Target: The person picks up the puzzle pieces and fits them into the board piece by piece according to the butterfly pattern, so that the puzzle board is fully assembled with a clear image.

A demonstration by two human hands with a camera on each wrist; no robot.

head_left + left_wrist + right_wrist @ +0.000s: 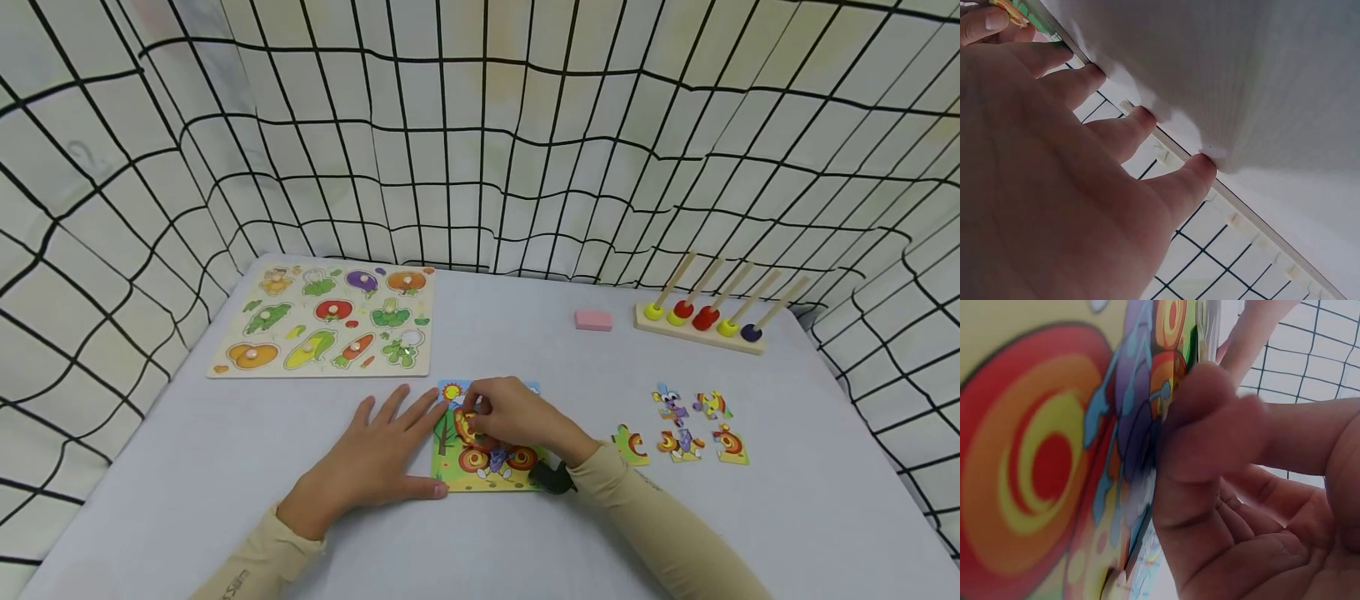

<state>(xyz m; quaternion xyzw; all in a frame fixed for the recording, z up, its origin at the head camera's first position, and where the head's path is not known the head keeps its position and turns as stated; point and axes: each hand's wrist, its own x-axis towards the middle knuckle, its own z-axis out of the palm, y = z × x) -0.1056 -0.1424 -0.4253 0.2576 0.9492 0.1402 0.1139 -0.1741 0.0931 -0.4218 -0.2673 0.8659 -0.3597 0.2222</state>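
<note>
A colorful puzzle board [480,482] lies at the table's middle, showing a sun, a tree and red-orange spirals. My left hand [375,458] is spread beside it, thumb and fingertips at its left edge; in the left wrist view this hand [1085,150] has its fingertips on the table. My right hand [517,414] is over the board's upper part, pinching a red and yellow puzzle piece [467,427]. In the right wrist view the right hand [1229,456] has its thumb and finger together close to the board [1029,450]; the pinched piece is mostly hidden there.
Several loose puzzle pieces [680,445] lie to the right of the board. A wooden vegetable puzzle [360,337] is at the back left, a pink block [593,321] at the back, and a bead stacker [697,335] at the back right. Black netting surrounds the table.
</note>
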